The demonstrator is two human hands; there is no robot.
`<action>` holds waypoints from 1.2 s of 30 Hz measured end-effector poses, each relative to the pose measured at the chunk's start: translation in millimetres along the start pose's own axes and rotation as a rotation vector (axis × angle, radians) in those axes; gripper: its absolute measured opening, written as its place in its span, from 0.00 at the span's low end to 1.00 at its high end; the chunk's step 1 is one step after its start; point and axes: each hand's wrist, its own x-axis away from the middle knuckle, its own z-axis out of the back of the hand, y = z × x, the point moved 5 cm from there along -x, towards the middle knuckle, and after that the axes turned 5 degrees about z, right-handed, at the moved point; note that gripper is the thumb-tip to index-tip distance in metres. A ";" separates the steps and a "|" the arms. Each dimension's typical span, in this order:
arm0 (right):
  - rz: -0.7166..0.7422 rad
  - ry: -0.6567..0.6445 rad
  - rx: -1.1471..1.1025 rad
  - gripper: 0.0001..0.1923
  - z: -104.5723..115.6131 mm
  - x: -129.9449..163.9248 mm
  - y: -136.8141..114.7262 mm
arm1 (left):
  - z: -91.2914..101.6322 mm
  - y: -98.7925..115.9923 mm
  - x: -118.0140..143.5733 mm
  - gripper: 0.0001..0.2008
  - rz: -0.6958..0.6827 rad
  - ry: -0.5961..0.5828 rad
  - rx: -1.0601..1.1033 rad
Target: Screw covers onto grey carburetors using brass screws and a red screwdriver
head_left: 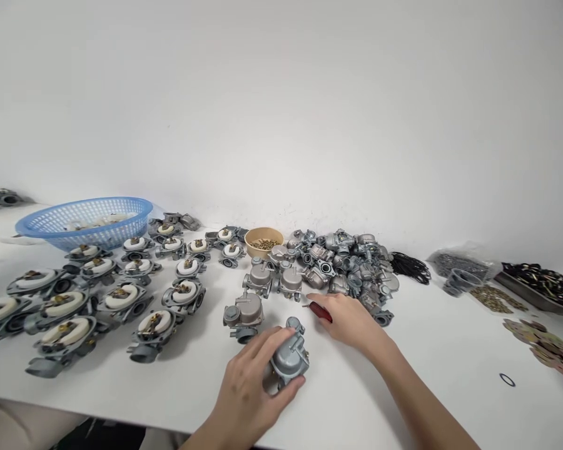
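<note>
My left hand (246,381) is closed around a grey metal carburetor (291,357) near the table's front edge, its rounded bowl facing up. To the right of it, my right hand (349,320) has its fingers wrapped round the red handle of a screwdriver (319,311); its short metal tip points left, and part of the handle is hidden under the fingers. Just beyond my left hand sits another carburetor (244,312), bowl up. Two more bowl-up carburetors stand side by side behind it, one (260,276) left of the other (289,281).
Open carburetor bodies with white floats (122,297) stand in rows on the left. Behind them is a blue basket (84,203). A tan bowl (264,234) holds small brass parts. Piled carburetors (342,256), black rings (410,267), a plastic bag (464,262) and a metal tray (544,300) lie rightward.
</note>
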 end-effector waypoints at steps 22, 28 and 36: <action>0.778 0.465 -0.642 0.19 170.9 51.6 -63.9 | 3.6 10.5 -4.5 0.27 -0.079 0.025 0.069; 0.837 0.410 -0.657 0.18 157.9 38.3 -72.4 | 1.0 11.4 -3.5 0.27 -0.064 -0.022 0.130; 0.786 0.366 -0.670 0.14 154.4 30.9 -64.9 | -0.2 13.0 -3.6 0.26 -0.045 -0.037 0.143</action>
